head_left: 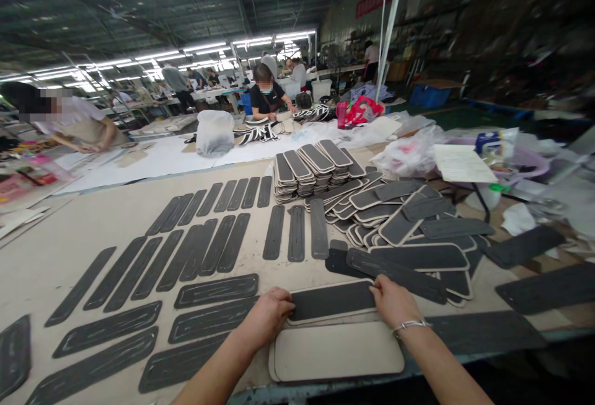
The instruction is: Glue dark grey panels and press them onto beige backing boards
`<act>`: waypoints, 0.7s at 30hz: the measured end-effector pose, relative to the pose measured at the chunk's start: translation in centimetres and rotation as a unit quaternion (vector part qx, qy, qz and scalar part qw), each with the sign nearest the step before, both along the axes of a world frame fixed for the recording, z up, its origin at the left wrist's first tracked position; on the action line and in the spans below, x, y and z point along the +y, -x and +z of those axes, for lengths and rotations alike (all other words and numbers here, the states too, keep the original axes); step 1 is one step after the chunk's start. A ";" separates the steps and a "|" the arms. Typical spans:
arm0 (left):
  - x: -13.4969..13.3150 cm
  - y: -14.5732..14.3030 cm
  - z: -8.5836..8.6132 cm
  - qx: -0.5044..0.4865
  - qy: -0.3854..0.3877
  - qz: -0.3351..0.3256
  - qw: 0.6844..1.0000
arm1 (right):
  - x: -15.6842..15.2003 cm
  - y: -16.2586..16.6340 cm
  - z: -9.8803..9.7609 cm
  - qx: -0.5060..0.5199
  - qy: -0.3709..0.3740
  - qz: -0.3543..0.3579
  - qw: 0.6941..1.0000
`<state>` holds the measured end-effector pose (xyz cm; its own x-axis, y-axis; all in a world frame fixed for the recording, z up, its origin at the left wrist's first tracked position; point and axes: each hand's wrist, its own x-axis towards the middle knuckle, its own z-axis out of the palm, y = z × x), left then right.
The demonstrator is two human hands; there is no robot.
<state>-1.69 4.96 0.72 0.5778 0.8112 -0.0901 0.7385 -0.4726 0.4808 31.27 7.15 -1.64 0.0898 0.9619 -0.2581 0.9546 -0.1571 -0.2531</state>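
Between my two hands is a long dark grey panel with a pale rim [332, 301], its corners rounded. My left hand [269, 315] pinches its left end, and my right hand [393, 299], with a bracelet at the wrist, pinches the right end. Just in front of it, at the table edge, a small stack of beige panels [339, 349] lies face up. Dark strips with shiny streaks [216, 291] are spread in rows to the left. Behind my right hand, a dark strip [395, 271] rests across the loose pile of rimmed panels [418, 256].
Neat stacks of rimmed panels [309, 172] stand at the back. To the right are a purple basin [534, 163], a paper sheet [465, 163] and plastic bags [411, 151]. Across the table a person in black [267, 98] works; another person [79, 120] leans in at the left.
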 end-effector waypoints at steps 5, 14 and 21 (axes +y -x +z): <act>0.5 0.3 -0.7 0.002 -0.012 -0.020 1.000 | 0.0 0.4 0.3 -0.008 -0.001 -0.012 1.000; 0.0 -0.1 0.3 0.072 -0.012 -0.027 0.997 | 0.2 0.5 0.3 -0.004 0.008 -0.020 1.000; 0.3 -0.3 0.2 0.087 0.000 -0.024 0.996 | 0.0 0.6 0.7 0.001 -0.005 -0.001 1.000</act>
